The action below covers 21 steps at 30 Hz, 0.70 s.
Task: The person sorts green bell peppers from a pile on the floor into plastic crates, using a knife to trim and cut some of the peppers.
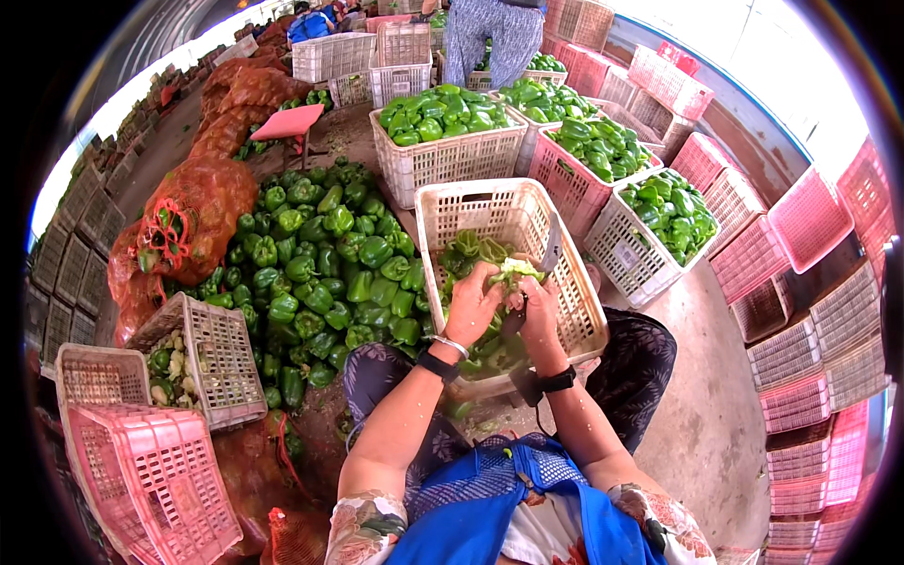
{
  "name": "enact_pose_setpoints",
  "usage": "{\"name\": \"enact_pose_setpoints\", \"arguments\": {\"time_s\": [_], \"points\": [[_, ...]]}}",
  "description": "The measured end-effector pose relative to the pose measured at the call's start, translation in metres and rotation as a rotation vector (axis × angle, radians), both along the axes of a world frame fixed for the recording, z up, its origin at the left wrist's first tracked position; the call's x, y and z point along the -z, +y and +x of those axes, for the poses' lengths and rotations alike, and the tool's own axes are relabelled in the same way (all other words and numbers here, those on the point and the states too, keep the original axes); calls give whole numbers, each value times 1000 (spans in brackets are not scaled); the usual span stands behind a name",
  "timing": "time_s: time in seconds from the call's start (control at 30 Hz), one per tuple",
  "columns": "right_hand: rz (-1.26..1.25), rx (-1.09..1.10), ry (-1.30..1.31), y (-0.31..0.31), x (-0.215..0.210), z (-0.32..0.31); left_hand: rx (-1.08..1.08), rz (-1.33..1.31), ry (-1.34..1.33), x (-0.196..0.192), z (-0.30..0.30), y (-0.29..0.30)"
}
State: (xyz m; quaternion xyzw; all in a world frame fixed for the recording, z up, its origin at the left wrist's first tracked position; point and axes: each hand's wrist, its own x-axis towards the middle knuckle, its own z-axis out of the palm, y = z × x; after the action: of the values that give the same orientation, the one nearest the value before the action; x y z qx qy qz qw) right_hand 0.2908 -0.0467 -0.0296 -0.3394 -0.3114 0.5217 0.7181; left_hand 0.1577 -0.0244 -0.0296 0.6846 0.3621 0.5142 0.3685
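From left, we spot glossy, blocky green peppers (325, 268) heaped loose; now the bare left hand (474, 306) clamps its fingers on a ragged pale-green pepper piece (517, 270), long axis unclear, over a latticed off-white plastic crate (485, 195); the bare right hand (540, 318) pinches that piece too; rightward, a small pale label (627, 253) we can't read.

blue garment (444, 523) with mesh, floral sleeves (363, 529) — black wristbands (558, 379), silver bangle (453, 347) on the left — dark patterned trousers (645, 377).

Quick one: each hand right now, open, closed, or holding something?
Left hand: closed, holding a pale green pepper piece.
Right hand: closed on the same piece; exact finger grip cannot be told.
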Motion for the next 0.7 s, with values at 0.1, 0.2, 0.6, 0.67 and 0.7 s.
{"name": "enact_pose_setpoints", "arguments": {"time_s": [0.1,0.2,0.6,0.67,0.7], "points": [[6,-49,-36,0,0,4,-3,32,-4,-3,1,-4],[-121,-182,100,3,-10,13,110,-129,-84,-10,-6,-7],[-275,-105,-160,3,-16,9,165,-157,-366,-15,-14,-4],[-240,-115,-152,-1,-14,6,72,95,-246,-11,-11,2],[-217,-117,-138,-2,-11,6,52,39,-279,-10,-10,0]]}}
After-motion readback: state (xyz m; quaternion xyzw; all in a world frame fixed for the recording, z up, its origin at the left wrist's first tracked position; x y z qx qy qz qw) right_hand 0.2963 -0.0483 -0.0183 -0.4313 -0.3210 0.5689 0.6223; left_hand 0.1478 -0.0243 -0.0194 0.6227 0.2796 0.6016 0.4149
